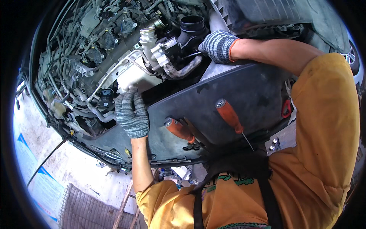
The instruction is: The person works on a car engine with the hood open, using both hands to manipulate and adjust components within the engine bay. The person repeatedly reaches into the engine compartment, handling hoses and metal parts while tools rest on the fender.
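Observation:
My right hand (pixel 218 46), in a grey striped knit glove, is closed beside the black round duct opening (pixel 191 23). A thin metal shaft shows at its fingertips, pointing toward the engine; the rest of what it grips is hidden. My left hand (pixel 132 114), gloved alike, rests with its fingers stretched out at the lower edge of a silvery heat shield (pixel 133 76). Between the hands sit a metal housing with a neck (pixel 148 40) and a ribbed metal pipe (pixel 185 70).
Two orange-handled screwdrivers, one upright-lying (pixel 230 116) and one tilted (pixel 179 130), lie on the dark front panel (pixel 213 91). Red-handled pliers (pixel 286 108) are at its right. A black oil filter (pixel 106 97) stands left of my left hand. A quilted mat (pixel 85 208) covers floor at lower left.

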A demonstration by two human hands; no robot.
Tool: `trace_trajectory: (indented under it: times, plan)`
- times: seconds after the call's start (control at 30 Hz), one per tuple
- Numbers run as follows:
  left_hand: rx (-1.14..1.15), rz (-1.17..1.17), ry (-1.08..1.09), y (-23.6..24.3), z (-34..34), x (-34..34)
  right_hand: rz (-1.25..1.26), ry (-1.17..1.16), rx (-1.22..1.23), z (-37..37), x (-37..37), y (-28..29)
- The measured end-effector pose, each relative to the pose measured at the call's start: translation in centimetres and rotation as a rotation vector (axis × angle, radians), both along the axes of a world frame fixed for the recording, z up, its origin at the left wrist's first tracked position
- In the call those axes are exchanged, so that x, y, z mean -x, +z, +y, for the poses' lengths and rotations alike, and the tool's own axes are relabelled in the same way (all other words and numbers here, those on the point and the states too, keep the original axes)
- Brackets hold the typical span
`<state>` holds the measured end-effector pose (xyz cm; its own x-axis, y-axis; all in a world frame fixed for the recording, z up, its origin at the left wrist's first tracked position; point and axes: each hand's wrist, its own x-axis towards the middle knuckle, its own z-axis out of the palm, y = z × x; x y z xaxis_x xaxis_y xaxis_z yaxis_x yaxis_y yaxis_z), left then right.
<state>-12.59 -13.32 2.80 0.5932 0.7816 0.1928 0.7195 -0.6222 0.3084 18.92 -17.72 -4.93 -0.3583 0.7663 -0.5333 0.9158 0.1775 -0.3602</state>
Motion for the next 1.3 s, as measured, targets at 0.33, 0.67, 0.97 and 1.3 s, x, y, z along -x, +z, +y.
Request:
trace_trajectory:
  times: [0.33,0.67,0.97,1.3]
  plan:
    - [0.0,0.021,0.014,0.1,-0.4,-1.1,-0.093,0.199,-0.168,0.2,-0.6,0.1]
    - [0.054,0.136,-0.035,-0.1,0.3,-0.7,-0.116,0.23,-0.125,0.7,-0.3,0.1]
    - [0.885,0.082,-0.238,0.2,1.3,-7.5,0.034,-0.162,0.058,0.7,0.3,-0.8]
    - [1.209,-0.191,0.171,-0.5,2.0,-7.1,0.154,-0.035,-0.046,1.7,-0.6,4.5]
